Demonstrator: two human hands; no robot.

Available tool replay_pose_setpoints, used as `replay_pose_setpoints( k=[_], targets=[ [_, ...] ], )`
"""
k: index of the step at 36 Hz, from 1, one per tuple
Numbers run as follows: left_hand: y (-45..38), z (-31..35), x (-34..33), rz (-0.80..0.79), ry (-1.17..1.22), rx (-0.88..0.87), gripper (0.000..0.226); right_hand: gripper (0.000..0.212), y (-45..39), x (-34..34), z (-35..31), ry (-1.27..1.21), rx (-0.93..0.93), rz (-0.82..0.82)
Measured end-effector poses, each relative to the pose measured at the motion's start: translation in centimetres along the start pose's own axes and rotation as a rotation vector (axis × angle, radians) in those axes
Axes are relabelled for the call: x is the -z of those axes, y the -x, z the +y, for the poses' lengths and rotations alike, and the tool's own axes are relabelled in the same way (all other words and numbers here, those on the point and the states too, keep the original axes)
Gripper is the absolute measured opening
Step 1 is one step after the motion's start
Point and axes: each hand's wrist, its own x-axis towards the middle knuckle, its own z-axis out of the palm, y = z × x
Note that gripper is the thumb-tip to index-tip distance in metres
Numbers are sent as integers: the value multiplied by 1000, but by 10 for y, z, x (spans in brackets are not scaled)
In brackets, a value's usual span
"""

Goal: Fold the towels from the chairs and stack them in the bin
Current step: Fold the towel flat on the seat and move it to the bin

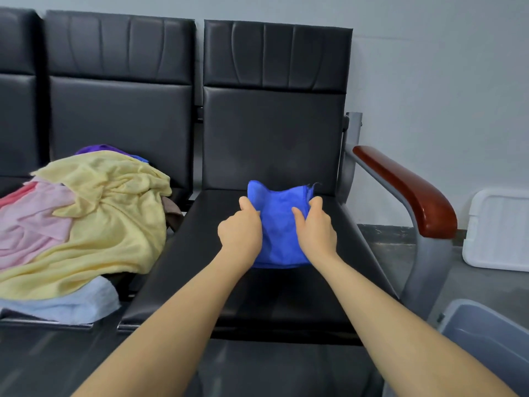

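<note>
A small blue towel (279,222) lies partly folded on the black seat of the right-hand chair (257,296). My left hand (240,227) grips its left edge and my right hand (316,227) grips its right edge, both thumbs on top of the cloth. On the neighbouring seat to the left sits a heap of unfolded towels: a yellow one (111,219) on top, a pink one (31,219), a light blue one (68,305) underneath and a purple one (98,149) behind. A grey bin (483,333) stands on the floor at lower right; its inside is mostly out of view.
A red-brown wooden armrest (412,190) on a grey metal frame borders the chair on the right. A white lid or tray (498,230) leans by the wall beyond it. Black chair backs (272,110) rise behind the seats.
</note>
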Motion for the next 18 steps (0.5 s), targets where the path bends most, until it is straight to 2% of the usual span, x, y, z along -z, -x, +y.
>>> replay_pose_setpoints(
  k=[5, 9, 18],
  targets=[
    [2, 15, 20, 90, 43, -49, 32, 23, -1, 34, -13, 18, 75, 125],
    [2, 43, 36, 157, 53, -142, 32, 24, 2, 67, -9, 13, 50, 231],
    [22, 147, 53, 187, 146, -380, 39, 25, 16, 155, 55, 42, -59, 452]
  ],
)
